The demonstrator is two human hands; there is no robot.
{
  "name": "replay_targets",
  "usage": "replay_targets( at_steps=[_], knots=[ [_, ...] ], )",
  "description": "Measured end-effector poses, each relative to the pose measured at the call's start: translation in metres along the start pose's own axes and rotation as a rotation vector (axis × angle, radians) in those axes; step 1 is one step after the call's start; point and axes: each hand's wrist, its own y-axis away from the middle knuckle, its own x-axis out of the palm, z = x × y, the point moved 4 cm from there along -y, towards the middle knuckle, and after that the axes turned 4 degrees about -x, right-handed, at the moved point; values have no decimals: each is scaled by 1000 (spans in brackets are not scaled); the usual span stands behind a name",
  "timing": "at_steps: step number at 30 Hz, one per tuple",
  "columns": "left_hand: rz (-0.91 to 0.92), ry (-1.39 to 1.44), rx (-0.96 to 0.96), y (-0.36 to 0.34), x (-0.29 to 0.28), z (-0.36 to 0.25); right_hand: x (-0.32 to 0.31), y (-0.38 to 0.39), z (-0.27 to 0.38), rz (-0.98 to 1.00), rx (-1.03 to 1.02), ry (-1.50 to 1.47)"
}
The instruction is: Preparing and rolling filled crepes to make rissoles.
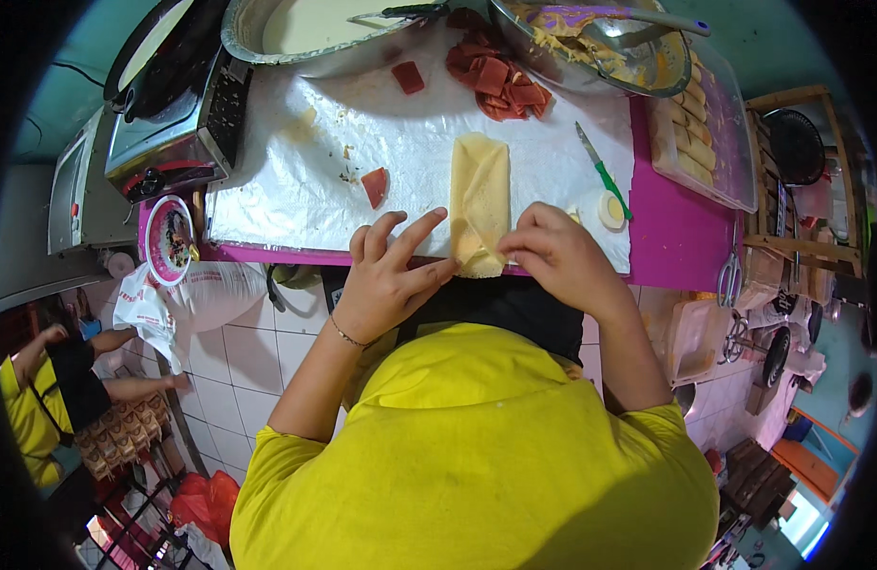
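Pale yellow crepe (481,190) lies folded lengthwise on white sheeting (296,180), seemingly not yet rolled. We see the left hand (391,283) spread, touching the crepe's near end; the right hand (562,258) is curled at its edge, grip unclear. Apparently finished rolls (693,133) line a tub (735,161).

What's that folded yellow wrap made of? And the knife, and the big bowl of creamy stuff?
Folded wrap: probably cooked batter, soft and matte, because it's thin, creased and bendy-looking.
Knife: the blade looks like metal, thin and greyish; the bright green handle is probably plastic, smooth and evenly coloured.
Big bowl: likely metal, with a dull grey shine.
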Motion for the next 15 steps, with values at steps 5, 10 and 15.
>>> replay_targets(
  at_steps=[5,10,15],
  knots=[
    [65,-29,-42,-7,4,-7,17,10,-5,29,-37,67],
    [-14,-81,24,-2,15,-14,19,15,8,44,-159,233],
    [-56,39,-23,-10,8,-16,20,16,10,-60,-129,158]
  ],
)
